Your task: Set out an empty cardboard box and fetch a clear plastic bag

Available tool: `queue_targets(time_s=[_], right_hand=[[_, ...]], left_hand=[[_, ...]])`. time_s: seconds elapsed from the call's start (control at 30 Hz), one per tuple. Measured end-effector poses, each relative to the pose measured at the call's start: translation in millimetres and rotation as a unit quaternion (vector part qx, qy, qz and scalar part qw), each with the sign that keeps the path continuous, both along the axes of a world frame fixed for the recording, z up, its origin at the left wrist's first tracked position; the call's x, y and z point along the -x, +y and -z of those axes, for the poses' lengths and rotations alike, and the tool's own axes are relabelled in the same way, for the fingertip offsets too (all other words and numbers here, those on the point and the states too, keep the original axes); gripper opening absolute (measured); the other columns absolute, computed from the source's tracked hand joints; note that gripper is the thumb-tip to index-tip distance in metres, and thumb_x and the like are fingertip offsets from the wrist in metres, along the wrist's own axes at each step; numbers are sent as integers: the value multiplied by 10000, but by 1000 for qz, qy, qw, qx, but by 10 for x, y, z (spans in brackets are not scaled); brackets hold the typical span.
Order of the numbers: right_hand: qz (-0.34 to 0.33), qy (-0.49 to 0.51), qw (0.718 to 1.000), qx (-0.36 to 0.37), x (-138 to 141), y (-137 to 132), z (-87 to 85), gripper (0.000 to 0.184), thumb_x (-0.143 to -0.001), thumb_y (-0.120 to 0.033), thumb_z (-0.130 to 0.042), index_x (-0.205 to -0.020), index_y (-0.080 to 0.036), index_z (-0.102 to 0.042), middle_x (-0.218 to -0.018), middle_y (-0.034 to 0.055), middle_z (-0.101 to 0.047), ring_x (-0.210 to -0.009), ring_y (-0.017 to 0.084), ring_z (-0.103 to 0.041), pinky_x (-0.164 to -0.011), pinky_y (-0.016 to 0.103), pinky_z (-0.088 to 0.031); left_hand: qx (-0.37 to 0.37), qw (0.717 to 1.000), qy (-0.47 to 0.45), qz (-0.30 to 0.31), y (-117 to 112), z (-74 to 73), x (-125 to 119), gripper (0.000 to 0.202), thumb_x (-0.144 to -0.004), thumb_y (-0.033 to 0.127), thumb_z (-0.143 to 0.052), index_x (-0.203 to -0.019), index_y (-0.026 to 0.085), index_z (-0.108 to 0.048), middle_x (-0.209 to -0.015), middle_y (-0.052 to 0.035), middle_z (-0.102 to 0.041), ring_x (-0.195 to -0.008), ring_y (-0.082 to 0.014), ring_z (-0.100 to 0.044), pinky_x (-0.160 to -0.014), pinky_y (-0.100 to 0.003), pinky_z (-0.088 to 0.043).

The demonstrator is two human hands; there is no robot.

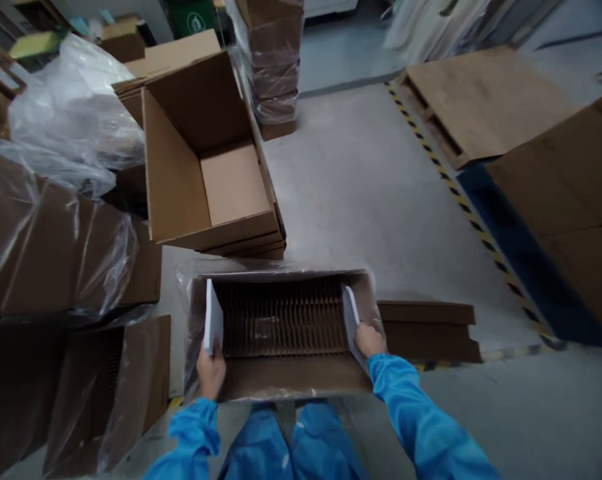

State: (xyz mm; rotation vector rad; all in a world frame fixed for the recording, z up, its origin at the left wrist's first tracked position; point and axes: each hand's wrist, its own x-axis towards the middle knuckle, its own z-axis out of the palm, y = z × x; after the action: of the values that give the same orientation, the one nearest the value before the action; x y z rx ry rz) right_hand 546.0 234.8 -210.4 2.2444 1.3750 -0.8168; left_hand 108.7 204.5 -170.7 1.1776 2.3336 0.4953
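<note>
A cardboard box (291, 380) lined with clear plastic stands right in front of me, filled with a row of upright corrugated cardboard dividers (281, 317). My left hand (211, 373) grips a white foam sheet (213, 320) standing at the left end of the row. My right hand (369, 339) grips a second white sheet (351, 313) at the right end. Both sleeves are blue.
An open empty carton (205, 153) sits on flattened cardboard just beyond. Plastic-wrapped cartons (45, 247) crowd the left side. Flat cardboard stacks (431, 327) lie at the right, with a pallet (481, 100) and yellow-black floor tape (461, 200) further back. Grey floor (371, 187) stretches between.
</note>
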Motion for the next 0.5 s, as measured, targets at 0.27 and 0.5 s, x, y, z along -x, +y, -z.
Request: queue_targets(time_s=[0.27,0.5], right_hand=[[-27,-7,999,42,32,287,261,293,-882,-181,-538,-1086,1,-644,-1092,285,-665,-1049,362,-662,-879,395,-523],[-35,-27,998,43,122,154,188,264,-903,-165,-491,-1088,-14,-604,-1055,258,-679,-1026,347,-675,-877,401,-531]], left_hand=[[61,996,69,7,419,172,6,501,-855,69,-443,-1354,101,-482,-1148,-155,-663,-1015,-245,-653,-856,-297,-468],[94,981,144,91,375,-98,37,514,-853,43,-416,-1364,99,-434,-1247,-183,-616,-1024,-268,-660,-829,-316,-480]])
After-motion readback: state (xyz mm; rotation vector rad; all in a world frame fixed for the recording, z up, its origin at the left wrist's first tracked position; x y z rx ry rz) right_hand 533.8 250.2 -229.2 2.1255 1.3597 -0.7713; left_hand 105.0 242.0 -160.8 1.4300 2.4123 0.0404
